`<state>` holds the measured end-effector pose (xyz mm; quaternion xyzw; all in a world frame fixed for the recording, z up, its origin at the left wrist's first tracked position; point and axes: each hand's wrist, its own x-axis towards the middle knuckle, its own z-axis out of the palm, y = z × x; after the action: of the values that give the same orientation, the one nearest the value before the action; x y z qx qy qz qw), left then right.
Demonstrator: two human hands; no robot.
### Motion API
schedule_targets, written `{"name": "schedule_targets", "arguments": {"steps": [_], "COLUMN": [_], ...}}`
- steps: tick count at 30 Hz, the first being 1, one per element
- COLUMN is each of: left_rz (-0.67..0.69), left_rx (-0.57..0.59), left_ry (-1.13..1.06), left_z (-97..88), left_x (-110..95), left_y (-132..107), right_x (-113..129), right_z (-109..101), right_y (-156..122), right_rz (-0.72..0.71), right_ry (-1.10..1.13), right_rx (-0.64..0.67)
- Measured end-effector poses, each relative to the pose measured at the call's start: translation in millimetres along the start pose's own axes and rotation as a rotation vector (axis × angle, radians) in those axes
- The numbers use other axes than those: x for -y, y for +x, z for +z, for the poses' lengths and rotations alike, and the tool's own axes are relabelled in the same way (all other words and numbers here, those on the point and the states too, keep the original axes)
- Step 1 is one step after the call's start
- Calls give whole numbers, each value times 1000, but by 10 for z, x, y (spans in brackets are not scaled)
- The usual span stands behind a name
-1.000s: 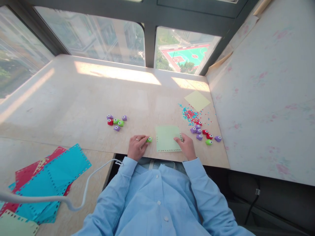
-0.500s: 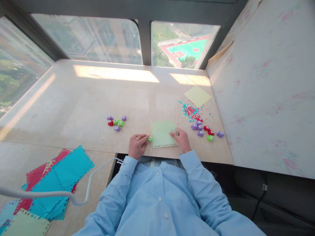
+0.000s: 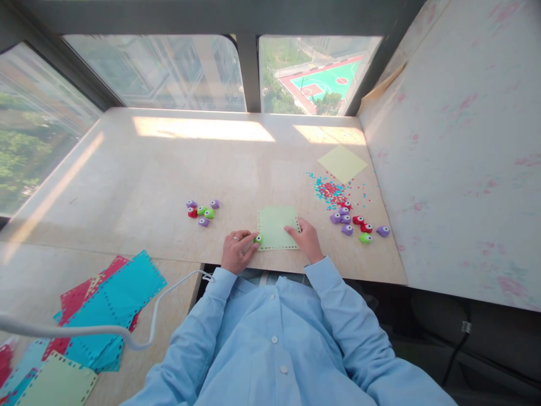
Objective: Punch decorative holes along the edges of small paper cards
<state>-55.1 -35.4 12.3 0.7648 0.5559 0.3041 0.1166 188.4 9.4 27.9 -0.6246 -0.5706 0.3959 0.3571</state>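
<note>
At the left edge of the pale green sheet [image 3: 276, 225], the left hand [image 3: 237, 251] (knuckles uppermost) was clamped on a green punch [image 3: 258, 239]. At the sheet's right edge, the right hand [image 3: 309, 241] pinched the margin, thumb on top. The sheet was between both hands.

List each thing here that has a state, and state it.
Pale green sheet: held, punched along bottom edge
Green punch: held at that sheet's left edge
Left hand: gripping green punch
Right hand: pinching pale green sheet's right edge
Yellow sheet: flat, turned diagonally
Paper bits: scattered
Left punches: loosely clustered
Right punches: spread out
Coloured sheets: overlapping, edge-punched
</note>
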Motion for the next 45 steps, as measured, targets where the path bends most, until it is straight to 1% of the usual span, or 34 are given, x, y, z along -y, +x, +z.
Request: {"name": "schedule_targets", "arguments": {"steps": [2,3,5,6,7,8,10,12,13,15,18,24,27,36,42,45], "left_rz": [-7,-12,-21,-24,-27,-31,-42,-58,-64,-74,-95,-157,-155,-69,-90,-108], "left_rx": [4,8,13,13,12,11,11,11,11,9,21,45,58,98,99,102], "left_ry": [4,8,14,17,20,21,20,18,17,17,20,19,19,-78,-86,-98], "left_z": [2,5,11,13,15,16,17,16,16,17,21,51,58,-10,-41,-61], "left_x": [5,7,10,9,8,6,-1,-8,-12,-18,-28,-48,-40,38,12,-9], "left_y": [-5,-7,-10,-10,-9,-8,-3,1,2,6,26,174,225,115,127,138], "right_x": [-2,-3,-5,-5,-5,-6,-22,-61,-87,-143,-198,-193,-190,-199,-190,-185], "right_z": [-4,-15,-50,-69,-83,-92,-85,-49,-26,14,38,7,-1,-5,-14,-26], "right_y": [-53,-82,-141,-169,-196,-220,-263,-297,-309,-325,-327,-304,-300,-290,-293,-297], "right_rz": [-47,-88,-200,-267,-338,-407,-529,-611,-634,-655,-665,-675,-663,-667,-663,-664], "right_ry": [-40,-75,-168,-215,-258,-297,-364,-422,-446,-477,-481,-452,-437,-444,-400,-344], "right_rx": [-32,-72,-177,-211,-215,-186,-64,60,100,136,138,148,151,157,147,113]}}
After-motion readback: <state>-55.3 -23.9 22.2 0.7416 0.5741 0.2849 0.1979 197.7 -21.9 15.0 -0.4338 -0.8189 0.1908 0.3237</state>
